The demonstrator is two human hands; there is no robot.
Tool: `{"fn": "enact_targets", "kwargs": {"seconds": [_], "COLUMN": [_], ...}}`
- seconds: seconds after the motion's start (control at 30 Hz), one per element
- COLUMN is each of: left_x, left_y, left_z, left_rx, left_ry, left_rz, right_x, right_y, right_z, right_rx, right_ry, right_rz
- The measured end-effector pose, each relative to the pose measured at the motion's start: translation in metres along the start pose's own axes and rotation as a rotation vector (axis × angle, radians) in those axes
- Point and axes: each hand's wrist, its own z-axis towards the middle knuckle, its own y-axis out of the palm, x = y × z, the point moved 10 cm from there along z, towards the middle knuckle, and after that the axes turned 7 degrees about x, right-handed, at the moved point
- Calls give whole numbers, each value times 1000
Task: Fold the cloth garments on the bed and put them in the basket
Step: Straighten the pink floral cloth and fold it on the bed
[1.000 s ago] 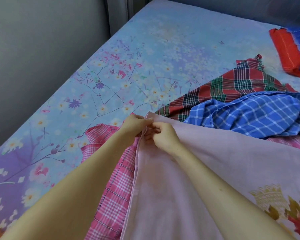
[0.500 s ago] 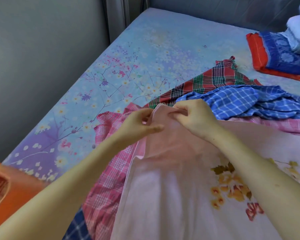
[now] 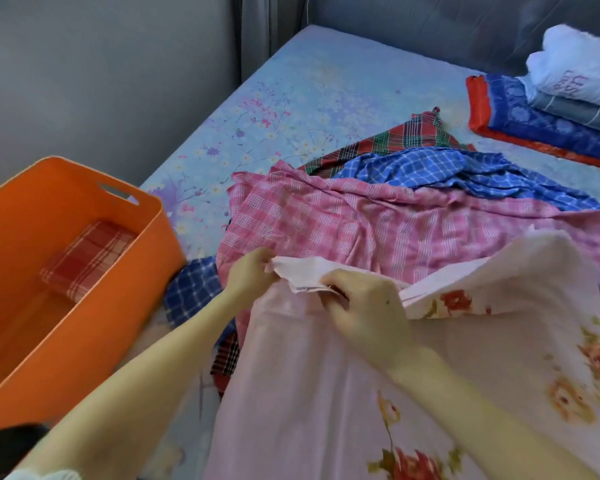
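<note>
My left hand point(image 3: 248, 271) and right hand point(image 3: 357, 308) both pinch one corner of the pale pink floral cloth point(image 3: 326, 393), spread on the bed point(image 3: 291, 109) beside the orange basket point(image 3: 149, 216); if the layers slip, my fold goes crooked

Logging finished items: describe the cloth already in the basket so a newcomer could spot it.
Find the orange basket at the bed's left edge. On its floor lies a folded red plaid cloth. It is the only cloth inside the basket and neatly folded, unlike those loose on the bed.
</note>
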Motion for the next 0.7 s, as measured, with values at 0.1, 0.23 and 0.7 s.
{"fn": "enact_targets", "kwargs": {"seconds": [0.1,0.23,0.7], "left_x": [-66,-154,-272], "left_y": [-16,-33,88], "left_z": [-64,-165,-286], "left_rx": [61,168,52], "left_ry": [-125,-320,-491], "left_rz": [72,27,-82], "right_x": [-31,-80,-7], "right_y": [26,54,159], "right_z": [-65,-138,-320], "right_rx": [-106,-247,-428], "right_ry": [38,14,635], "right_rz": [62,217,185]}}
